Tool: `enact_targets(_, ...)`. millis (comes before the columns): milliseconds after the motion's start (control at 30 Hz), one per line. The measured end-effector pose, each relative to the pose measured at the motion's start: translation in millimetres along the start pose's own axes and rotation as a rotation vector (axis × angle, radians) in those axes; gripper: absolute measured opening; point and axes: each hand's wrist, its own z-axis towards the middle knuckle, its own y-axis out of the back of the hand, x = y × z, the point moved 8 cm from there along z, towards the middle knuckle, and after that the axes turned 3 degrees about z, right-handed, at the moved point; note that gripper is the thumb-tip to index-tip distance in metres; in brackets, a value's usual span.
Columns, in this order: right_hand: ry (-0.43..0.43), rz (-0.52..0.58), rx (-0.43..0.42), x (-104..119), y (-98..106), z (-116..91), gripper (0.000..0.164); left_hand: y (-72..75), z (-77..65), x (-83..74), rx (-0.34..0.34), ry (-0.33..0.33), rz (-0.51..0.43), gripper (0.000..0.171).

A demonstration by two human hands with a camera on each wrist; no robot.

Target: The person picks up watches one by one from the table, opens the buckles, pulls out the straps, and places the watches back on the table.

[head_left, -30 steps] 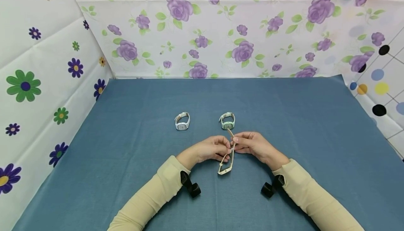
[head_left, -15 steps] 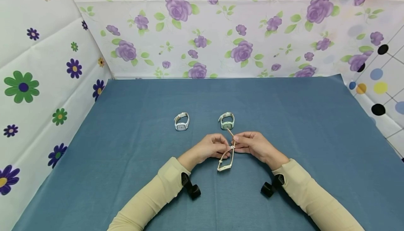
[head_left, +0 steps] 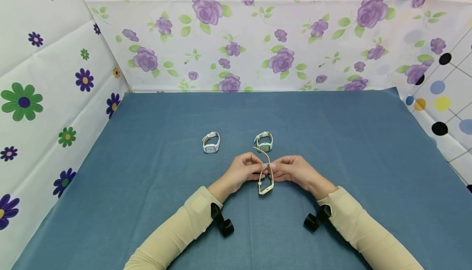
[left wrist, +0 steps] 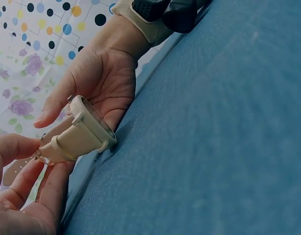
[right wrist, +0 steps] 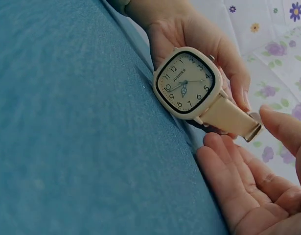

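Observation:
A cream wristwatch [head_left: 266, 190] with a rounded-square face hangs between my two hands, its strap looped and the free tip bent up and to the left. My left hand [head_left: 241, 172] pinches the buckle end of the strap, seen closely in the left wrist view. From the other side, my right hand [head_left: 296, 171] pinches the strap between thumb and fingers. The watch face [right wrist: 185, 83] with its black-edged dial shows in the right wrist view. Fingers hide part of the buckle.
Behind my hands, a white watch [head_left: 211, 142] lies on the blue cloth [head_left: 177, 118], and a pale green watch [head_left: 264, 141] lies to its right, just beyond the strap tip. Flowered sheets [head_left: 250, 32] rise at the back and sides.
The cream watch has turned, and its case has moved slightly away from me. Its strap tip has swung left, and my left hand has shifted slightly away. The other watches lie as before.

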Motion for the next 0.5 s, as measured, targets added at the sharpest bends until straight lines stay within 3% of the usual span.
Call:
enact_targets(133,-0.007,-0.086,0.006,0.2,-3.1,-0.7,0.032,0.1,-0.5,-1.6,-0.006,-0.023,0.008,0.014)
enact_targets(233,-0.009,-0.127,0.006,-0.2,-3.8,-0.9,0.033,0.8,-0.8,-2.5,-0.014,-0.036,0.012,0.007)
enact_targets(500,0.002,-0.154,0.01,-1.0,-3.6,-0.9,0.036,4.6,1.5,0.0,-0.039,-0.055,0.003,0.005)
